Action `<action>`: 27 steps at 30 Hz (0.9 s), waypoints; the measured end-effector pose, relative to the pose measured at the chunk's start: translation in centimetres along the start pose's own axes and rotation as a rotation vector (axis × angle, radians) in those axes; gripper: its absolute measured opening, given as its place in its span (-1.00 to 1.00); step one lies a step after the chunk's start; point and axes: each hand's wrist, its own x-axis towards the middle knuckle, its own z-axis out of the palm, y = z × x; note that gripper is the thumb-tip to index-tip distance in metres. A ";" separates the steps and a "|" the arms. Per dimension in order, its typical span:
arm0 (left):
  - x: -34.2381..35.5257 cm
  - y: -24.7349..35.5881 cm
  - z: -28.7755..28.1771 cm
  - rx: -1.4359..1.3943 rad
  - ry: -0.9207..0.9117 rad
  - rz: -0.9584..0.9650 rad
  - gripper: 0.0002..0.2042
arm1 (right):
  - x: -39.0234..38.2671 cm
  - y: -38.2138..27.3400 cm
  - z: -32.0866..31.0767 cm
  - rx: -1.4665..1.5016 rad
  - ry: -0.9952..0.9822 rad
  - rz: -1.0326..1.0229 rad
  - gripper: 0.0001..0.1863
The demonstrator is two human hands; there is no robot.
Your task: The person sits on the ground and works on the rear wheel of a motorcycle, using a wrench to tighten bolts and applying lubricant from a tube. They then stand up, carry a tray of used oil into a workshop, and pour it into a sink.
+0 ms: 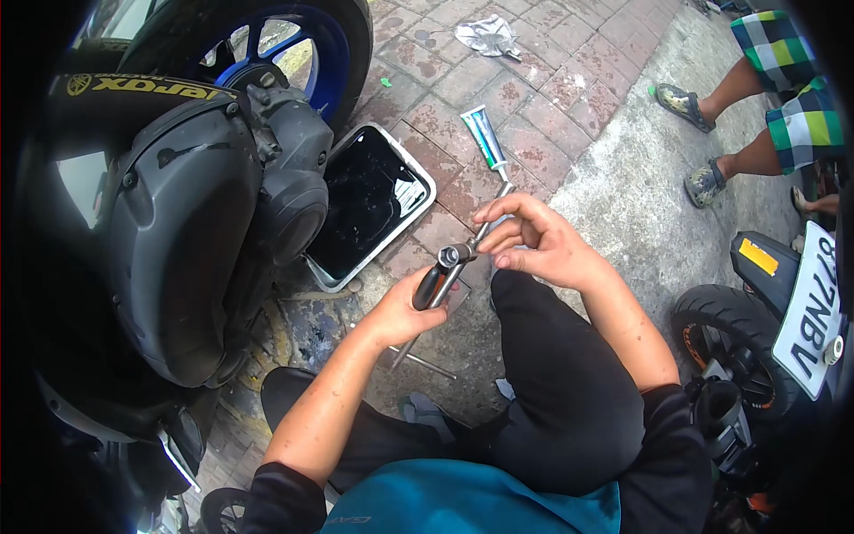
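My left hand (405, 316) is closed around a black-and-orange handled wrench (431, 285), which has a steel socket (449, 255) at its upper end. A long steel bar (505, 189) with a bent tip lies diagonally alongside it. My right hand (538, 245) has curled fingers on that bar just above the socket. A thin metal rod (427, 366) shows below my left hand. To the left of both hands, a metal tray (425, 187) holds dark liquid. A white, blue and green tube (483, 135) lies on the paving beyond the bar.
A scooter (182, 240) with a blue-rimmed wheel (313, 76) fills the left. A crumpled rag (487, 36) lies on brick paving. Another person's legs (745, 156) in sandals stand at upper right. Another two-wheeler's tyre (696, 316) and plate are at lower right.
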 end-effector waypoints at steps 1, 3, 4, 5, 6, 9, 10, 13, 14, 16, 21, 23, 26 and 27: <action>-0.4 -0.3 0.5 -0.094 0.047 0.011 -0.63 | -1.0 1.4 -1.8 0.042 0.158 -0.191 -0.68; -1.2 -2.5 1.1 -0.173 0.080 -0.014 -0.64 | -5.1 4.6 -5.8 0.024 0.748 -0.118 -0.78; -1.5 -3.4 1.2 -0.207 0.091 -0.024 -0.65 | -8.5 8.4 -7.1 -0.088 0.949 0.068 -0.79; -1.8 -3.8 1.4 -0.239 0.092 -0.045 -0.67 | -12.4 12.2 -7.6 -0.325 0.900 0.471 -0.78; -2.0 -4.5 1.6 -0.230 0.099 -0.035 -0.68 | -16.9 16.2 -6.6 -0.757 0.585 0.626 -0.74; -2.3 -6.2 2.2 -0.233 0.136 -0.065 -0.70 | -22.9 22.6 -0.8 -0.933 0.149 0.841 -0.80; -2.7 -6.3 2.5 -0.282 0.123 -0.100 -0.71 | -23.5 23.7 0.3 -0.929 0.114 0.861 -0.82; -3.2 -6.8 2.6 -0.375 0.087 -0.188 -0.73 | -23.8 25.3 1.9 -0.936 0.065 0.885 -0.86; -3.4 -7.1 2.7 -0.375 0.088 -0.186 -0.73 | -23.7 25.3 2.1 -0.943 0.062 0.887 -0.88; -3.9 -7.6 2.9 -0.374 0.091 -0.181 -0.74 | -23.7 24.9 1.6 -0.957 0.075 0.885 -0.90; -4.6 -7.9 2.4 -0.446 0.066 -0.122 -0.70 | -19.5 17.3 -3.8 -1.084 0.458 0.728 -0.90; -5.2 -6.4 2.1 -0.500 0.110 -0.142 -0.66 | -14.0 11.9 -7.2 -1.114 0.744 0.406 -0.87; -4.1 -3.3 1.8 -0.455 0.174 -0.101 -0.60 | -6.0 4.8 -6.9 -0.491 0.705 0.201 -0.78; -3.5 -3.5 1.7 -0.463 0.190 -0.051 -0.62 | -3.5 3.7 -5.5 -0.119 0.554 0.219 -0.75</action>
